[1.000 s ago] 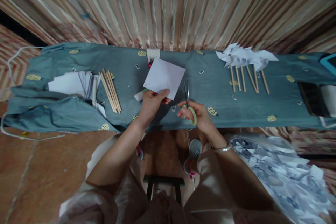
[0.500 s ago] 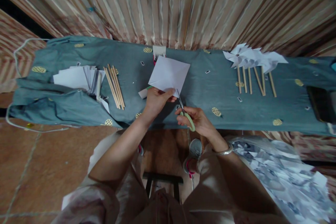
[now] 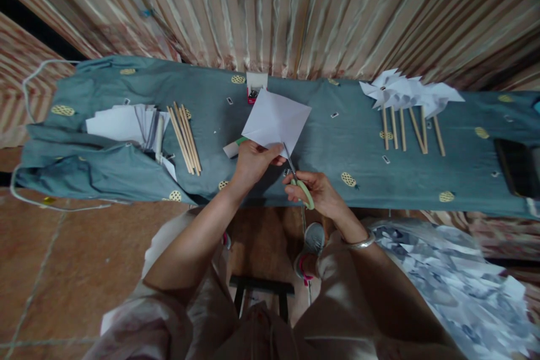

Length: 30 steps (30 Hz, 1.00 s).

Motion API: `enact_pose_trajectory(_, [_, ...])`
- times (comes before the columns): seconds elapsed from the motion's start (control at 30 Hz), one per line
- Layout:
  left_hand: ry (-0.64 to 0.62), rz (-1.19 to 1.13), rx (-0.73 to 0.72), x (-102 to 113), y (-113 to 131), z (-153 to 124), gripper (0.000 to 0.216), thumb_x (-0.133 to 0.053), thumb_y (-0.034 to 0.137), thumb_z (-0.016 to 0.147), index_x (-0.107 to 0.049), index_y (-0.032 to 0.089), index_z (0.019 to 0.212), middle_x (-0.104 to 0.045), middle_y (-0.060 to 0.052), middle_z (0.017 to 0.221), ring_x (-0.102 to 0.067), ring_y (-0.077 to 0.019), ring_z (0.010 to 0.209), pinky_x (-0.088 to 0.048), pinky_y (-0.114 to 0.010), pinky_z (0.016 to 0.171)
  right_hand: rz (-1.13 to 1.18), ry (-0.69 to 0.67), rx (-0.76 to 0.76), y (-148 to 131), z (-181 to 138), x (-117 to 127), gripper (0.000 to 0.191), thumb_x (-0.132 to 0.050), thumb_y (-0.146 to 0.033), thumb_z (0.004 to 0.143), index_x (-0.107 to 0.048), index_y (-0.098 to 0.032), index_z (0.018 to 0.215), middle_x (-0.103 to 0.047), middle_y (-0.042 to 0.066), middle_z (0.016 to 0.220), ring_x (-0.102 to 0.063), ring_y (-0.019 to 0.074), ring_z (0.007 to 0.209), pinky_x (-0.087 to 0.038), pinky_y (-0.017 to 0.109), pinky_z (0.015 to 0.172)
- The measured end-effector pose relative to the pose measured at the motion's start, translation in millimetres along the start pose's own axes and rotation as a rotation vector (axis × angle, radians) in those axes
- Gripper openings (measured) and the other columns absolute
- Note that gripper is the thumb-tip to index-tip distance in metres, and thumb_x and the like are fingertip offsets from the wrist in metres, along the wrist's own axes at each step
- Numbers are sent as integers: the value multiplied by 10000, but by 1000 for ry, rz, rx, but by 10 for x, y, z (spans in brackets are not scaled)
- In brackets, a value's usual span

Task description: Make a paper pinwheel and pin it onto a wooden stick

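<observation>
My left hand pinches the near corner of a white square paper sheet and holds it above the table. My right hand grips green-handled scissors; their blades touch the sheet's near corner just right of my left thumb. Both hands hover over the front edge of the table, which is covered with a blue-grey cloth.
A stack of white paper and several wooden sticks lie at the left. Finished paper pinwheels on sticks lie at the right. A small box stands at the back. A dark phone lies far right. Paper scraps fill a bag at my right.
The scissors swung from pointing away beside the sheet to meeting its near corner. My view shifted slightly; the sheet stays in my left hand.
</observation>
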<state>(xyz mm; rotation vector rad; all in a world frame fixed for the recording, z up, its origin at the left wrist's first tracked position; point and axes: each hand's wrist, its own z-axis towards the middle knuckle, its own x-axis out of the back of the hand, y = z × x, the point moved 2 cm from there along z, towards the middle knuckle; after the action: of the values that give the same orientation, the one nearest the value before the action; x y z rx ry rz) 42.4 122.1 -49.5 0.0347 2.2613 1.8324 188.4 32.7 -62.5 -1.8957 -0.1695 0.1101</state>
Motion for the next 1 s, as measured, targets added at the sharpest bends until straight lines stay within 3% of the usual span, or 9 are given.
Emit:
enact_pose_trajectory(0.17, [-2, -24, -17, -7, -3, 5, 163, -765, 270, 654, -675, 136, 674, -695, -13, 589, -632, -127, 493, -548, -241, 526, 58, 24, -52, -17, 5, -7, 468, -860, -581, 600, -693, -181, 778, -610, -38, 613, -580, 94, 560, -501, 221, 546])
enact_pose_trajectory(0.4, [-6, -47, -10, 0, -5, -2, 183, -777, 282, 631, -671, 140, 677, -688, -9, 582, -631, -129, 492, -551, -243, 530, 59, 35, -60, -21, 5, -11, 435, -887, -529, 578, -702, -188, 775, -607, -46, 573, -569, 95, 534, -495, 218, 527])
enact_pose_trajectory(1.0, [-3, 11, 37, -29, -28, -34, 170, -759, 276, 656, -677, 138, 601, -684, -30, 546, -634, -140, 478, -559, -253, 546, 56, 54, -38, 1, 14, -13, 433, -863, -547, 615, -711, -193, 810, -636, -34, 606, -586, 98, 552, -506, 223, 546])
